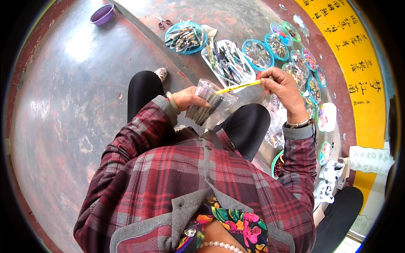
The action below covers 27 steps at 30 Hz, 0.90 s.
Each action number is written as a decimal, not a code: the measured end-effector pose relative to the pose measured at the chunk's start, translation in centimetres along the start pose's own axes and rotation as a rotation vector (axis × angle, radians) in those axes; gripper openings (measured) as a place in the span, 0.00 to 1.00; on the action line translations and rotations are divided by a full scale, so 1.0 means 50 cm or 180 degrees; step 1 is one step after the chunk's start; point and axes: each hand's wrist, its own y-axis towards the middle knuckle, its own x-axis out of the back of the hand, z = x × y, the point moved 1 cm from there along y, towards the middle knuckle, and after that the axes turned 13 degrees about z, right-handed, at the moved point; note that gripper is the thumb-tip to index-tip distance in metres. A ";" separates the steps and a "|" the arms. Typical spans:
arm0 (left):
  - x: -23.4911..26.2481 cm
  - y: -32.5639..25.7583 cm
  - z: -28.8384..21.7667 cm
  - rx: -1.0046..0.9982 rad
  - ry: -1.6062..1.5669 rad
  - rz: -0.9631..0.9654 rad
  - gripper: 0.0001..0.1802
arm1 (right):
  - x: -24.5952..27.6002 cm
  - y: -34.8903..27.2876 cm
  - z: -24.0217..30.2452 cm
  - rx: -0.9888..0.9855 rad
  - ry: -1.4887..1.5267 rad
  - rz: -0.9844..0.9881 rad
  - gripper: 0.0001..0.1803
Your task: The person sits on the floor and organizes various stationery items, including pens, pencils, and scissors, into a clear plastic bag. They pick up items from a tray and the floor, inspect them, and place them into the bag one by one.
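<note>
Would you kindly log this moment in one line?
left hand: gripping clear bag; right hand: pinching yellow stick; stick's end: at bag's mouth

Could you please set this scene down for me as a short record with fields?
Left hand: left hand grips a clear plastic bag
Bag contents: slim dark sticks
Right hand: right hand pinches a yellow stick, its far end at the bag's mouth
Ahead: blue basin and white tray of pens
Far left: purple basin
Beyond basin: scissors

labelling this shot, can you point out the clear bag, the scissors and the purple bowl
Clear bag (205, 89): head view, on the plastic near its mouth
Scissors (163, 21): head view, where blades meet handles
Purple bowl (102, 16): head view, around its middle
</note>
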 end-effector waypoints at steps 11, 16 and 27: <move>-0.002 0.000 0.002 0.0069 0.0081 -0.0015 0.23 | 0.038 0.018 0.022 -0.0323 -0.0496 0.0400 0.08; 0.000 0.002 0.005 0.0091 0.0085 0.0016 0.23 | 0.014 0.043 0.008 -0.0454 -0.0475 0.0830 0.07; 0.006 0.007 0.012 0.0012 -0.0080 -0.0037 0.26 | -0.036 0.087 -0.022 -0.0630 0.0081 0.0841 0.10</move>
